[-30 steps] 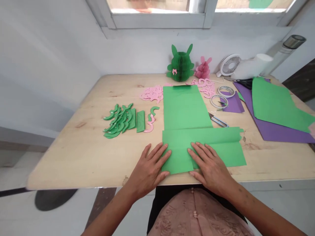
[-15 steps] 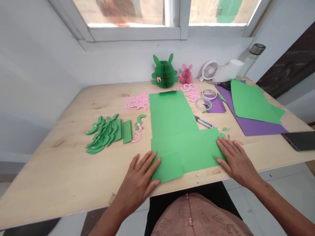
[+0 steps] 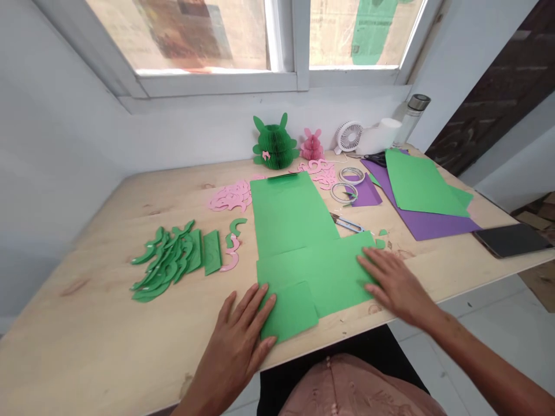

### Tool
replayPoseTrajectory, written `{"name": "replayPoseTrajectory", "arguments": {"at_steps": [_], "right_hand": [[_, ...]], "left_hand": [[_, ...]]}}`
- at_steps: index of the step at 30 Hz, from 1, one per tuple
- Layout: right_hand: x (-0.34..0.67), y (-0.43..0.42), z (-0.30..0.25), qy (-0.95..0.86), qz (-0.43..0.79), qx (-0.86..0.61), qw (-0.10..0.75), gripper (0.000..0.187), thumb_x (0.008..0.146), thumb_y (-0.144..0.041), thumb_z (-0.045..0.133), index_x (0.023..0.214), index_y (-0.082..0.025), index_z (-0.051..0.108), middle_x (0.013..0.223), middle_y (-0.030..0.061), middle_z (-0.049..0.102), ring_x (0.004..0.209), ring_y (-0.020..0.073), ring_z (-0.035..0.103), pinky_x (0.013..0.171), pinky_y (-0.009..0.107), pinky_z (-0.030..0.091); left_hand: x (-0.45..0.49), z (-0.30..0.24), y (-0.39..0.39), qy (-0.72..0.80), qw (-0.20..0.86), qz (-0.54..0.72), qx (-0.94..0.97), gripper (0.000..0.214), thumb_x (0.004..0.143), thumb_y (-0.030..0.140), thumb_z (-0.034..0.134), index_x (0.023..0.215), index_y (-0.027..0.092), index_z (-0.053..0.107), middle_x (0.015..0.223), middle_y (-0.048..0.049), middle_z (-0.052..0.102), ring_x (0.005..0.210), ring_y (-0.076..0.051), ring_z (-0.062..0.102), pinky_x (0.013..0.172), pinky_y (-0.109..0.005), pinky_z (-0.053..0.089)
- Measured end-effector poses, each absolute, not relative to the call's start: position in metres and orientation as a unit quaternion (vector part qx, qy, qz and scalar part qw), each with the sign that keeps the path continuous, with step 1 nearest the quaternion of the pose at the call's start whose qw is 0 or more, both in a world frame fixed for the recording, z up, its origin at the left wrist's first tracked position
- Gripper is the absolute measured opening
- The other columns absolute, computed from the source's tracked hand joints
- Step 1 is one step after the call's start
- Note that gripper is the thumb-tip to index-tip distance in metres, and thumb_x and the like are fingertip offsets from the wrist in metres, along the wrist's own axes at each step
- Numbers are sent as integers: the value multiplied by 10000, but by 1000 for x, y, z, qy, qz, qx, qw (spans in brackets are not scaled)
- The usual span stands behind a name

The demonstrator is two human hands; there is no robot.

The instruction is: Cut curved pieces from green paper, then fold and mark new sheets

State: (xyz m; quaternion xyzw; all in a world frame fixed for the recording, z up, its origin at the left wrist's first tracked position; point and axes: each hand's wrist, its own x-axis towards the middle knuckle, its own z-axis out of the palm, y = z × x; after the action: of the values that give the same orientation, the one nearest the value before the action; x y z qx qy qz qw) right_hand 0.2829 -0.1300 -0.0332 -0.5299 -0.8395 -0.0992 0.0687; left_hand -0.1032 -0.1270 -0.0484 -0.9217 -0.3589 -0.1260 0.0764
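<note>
My left hand lies with fingers outstretched on the left edge of a small green paper piece. That piece overlaps the lower left of a wider green sheet. On the right end of the wider sheet rests my right hand, fingers extended and slightly blurred. Beyond it, a larger green sheet has a dark clip at its top edge. Small green scraps lie just past my right fingertips. Neither hand grips anything.
Left stand curved green cutouts and a green rectangle. Behind are pink cutouts, a green honeycomb paper figure and a pink one. Right are tape rolls, thread snips, purple paper, a phone.
The camera view has swung, shifting the table's contents left and mostly down. My right hand sits slightly further in over the wide sheet's right end. My left hand stays on the small piece.
</note>
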Motion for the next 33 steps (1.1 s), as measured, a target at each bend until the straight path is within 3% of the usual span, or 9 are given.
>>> {"name": "replayPoseTrajectory", "arguments": {"at_steps": [4,9,17,21,24,27,31,33], "right_hand": [[323,-121,-37,-765,-152,-617,103,427,951,-333,395,1306,-118,498,1321,176,543,1256,303,453,973,506,395],[319,-130,-39,-838,-112,-513,148,377,909,-271,508,1263,-145,529,1283,129,581,1218,246,491,1026,430,380],[318,-104,-34,-770,-147,-609,123,340,933,-304,415,1174,-144,594,1239,131,603,1195,282,487,975,456,391],[313,-103,-35,-795,-137,-578,121,391,939,-313,419,1257,-124,543,1294,130,574,1219,261,474,1005,433,368],[317,-101,-35,-783,-138,-598,97,417,944,-345,400,1269,-127,543,1290,144,579,1220,292,480,989,482,366],[315,-102,-31,-752,-156,-627,127,378,943,-306,381,1211,-136,586,1246,152,607,1216,318,486,978,514,367],[264,-117,-23,-826,-93,-512,218,426,905,-246,484,1317,-138,492,1258,143,601,1217,277,497,1023,476,367],[224,-128,-20,-887,-27,-411,210,488,886,-271,526,1351,-140,457,1296,142,576,1254,283,461,1035,492,365]], "left_hand": [[-103,-48,-126,-357,80,-126,-922,577,864,395,519,1392,197,401,1435,-91,440,1357,-259,349,1158,-445,97],[-102,-48,-127,-358,83,-120,-922,581,865,384,516,1398,191,388,1444,-94,427,1367,-259,329,1158,-451,94],[-103,-48,-127,-360,89,-123,-921,571,864,383,520,1395,218,390,1424,-82,457,1341,-252,377,1155,-444,130],[-103,-49,-127,-360,86,-115,-922,564,869,394,514,1394,224,396,1431,-78,448,1346,-250,368,1158,-443,121],[-103,-48,-127,-364,73,-116,-921,562,871,382,515,1393,210,400,1440,-83,434,1363,-255,338,1160,-448,101],[-101,-46,-129,-380,54,-106,-917,549,882,380,499,1393,207,398,1454,-83,414,1372,-262,320,1155,-469,112],[-97,-42,-133,-402,19,-75,-913,514,910,390,454,1390,212,401,1483,-79,367,1385,-259,293,1144,-490,145],[-95,-39,-133,-415,1,-68,-907,496,921,392,435,1379,204,416,1487,-82,358,1392,-262,277,1138,-504,159]]}}
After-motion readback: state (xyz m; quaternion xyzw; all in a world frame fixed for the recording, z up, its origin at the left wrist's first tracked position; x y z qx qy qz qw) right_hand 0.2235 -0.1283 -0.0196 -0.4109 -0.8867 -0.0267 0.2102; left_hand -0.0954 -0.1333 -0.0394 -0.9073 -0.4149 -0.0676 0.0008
